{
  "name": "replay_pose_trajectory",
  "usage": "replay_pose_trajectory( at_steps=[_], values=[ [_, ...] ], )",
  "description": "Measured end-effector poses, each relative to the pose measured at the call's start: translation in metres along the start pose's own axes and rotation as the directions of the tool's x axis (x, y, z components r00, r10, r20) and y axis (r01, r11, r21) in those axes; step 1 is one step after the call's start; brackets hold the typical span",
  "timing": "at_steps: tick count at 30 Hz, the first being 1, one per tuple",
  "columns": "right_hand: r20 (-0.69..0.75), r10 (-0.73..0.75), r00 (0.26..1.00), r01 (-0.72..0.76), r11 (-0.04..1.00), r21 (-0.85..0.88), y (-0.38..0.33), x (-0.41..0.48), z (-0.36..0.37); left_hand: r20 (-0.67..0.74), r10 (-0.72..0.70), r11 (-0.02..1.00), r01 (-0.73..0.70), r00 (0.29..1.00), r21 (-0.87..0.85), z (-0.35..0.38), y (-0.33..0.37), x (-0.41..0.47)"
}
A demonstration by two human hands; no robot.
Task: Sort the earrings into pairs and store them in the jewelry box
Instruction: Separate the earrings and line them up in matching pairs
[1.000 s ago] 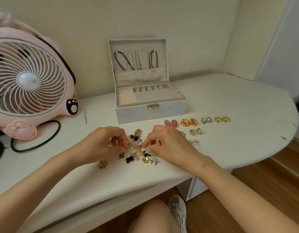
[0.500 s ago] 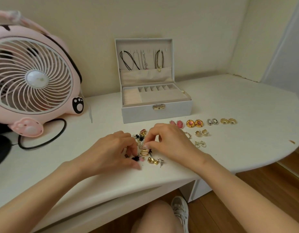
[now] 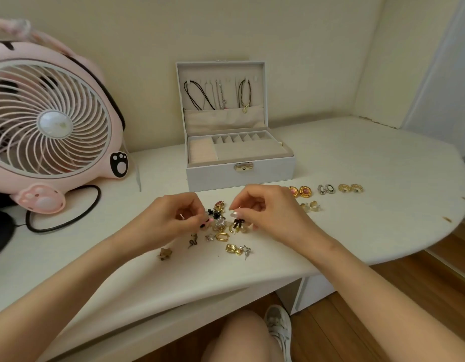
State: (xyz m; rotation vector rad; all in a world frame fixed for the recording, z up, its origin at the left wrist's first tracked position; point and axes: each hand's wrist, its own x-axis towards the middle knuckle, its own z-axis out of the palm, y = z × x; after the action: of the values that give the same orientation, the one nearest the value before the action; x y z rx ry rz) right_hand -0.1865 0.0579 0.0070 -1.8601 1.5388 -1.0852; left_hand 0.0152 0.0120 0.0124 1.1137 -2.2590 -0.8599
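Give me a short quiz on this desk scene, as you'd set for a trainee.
1. True or false: the box is shut.
2. What stands left of the box? A) fan B) lamp C) mirror
3. Fill in: the sorted pairs lie to the ___ of the loose pile.
Key: 1 false, its lid stands open; 2 A; 3 right.

head-worn view, facing forward and down, close over desk (image 3: pixel 357 163)
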Motion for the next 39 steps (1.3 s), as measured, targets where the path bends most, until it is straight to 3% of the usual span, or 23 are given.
replay_pose_trajectory(
  at_steps=[2, 6, 14, 21, 28, 33, 39],
  values=[
    [-0.003, -0.001, 1.000, 0.001, 1.000, 0.013, 0.001, 0.000, -0.001, 0.054, -0.075, 0.980, 0.083, 0.996, -0.178, -0.002, 0.003, 0.001],
    [0.000, 0.024, 1.000, -0.024, 0.999, 0.032, 0.000, -0.003, -0.005, 0.085, -0.102, 0.936, 0.124, 0.991, -0.330, -0.002, 0.008, 0.004],
    [-0.037, 0.010, 0.999, -0.009, 1.000, 0.028, 0.001, -0.009, -0.015, 0.116, -0.086, 0.904, 0.126, 0.990, -0.409, 0.002, 0.011, 0.009],
    [-0.009, 0.008, 1.000, -0.008, 1.000, 0.014, 0.001, -0.012, -0.020, 0.132, -0.078, 0.946, 0.114, 0.988, -0.302, 0.004, 0.014, 0.012],
    [0.099, 0.017, 0.995, -0.007, 0.995, -0.098, 0.004, -0.016, -0.012, 0.310, -0.076, 0.994, 0.095, 0.948, -0.047, 0.003, 0.008, 0.004],
    [0.114, 0.012, 0.993, 0.001, 0.993, -0.115, 0.002, -0.019, -0.008, 0.314, -0.039, 0.999, 0.032, 0.949, 0.030, 0.001, 0.011, 0.001],
    [0.174, -0.004, 0.985, 0.059, 0.949, -0.309, 0.002, -0.021, -0.010, 0.268, -0.002, 0.975, -0.057, 0.964, 0.213, 0.003, 0.007, 0.001]
  ],
)
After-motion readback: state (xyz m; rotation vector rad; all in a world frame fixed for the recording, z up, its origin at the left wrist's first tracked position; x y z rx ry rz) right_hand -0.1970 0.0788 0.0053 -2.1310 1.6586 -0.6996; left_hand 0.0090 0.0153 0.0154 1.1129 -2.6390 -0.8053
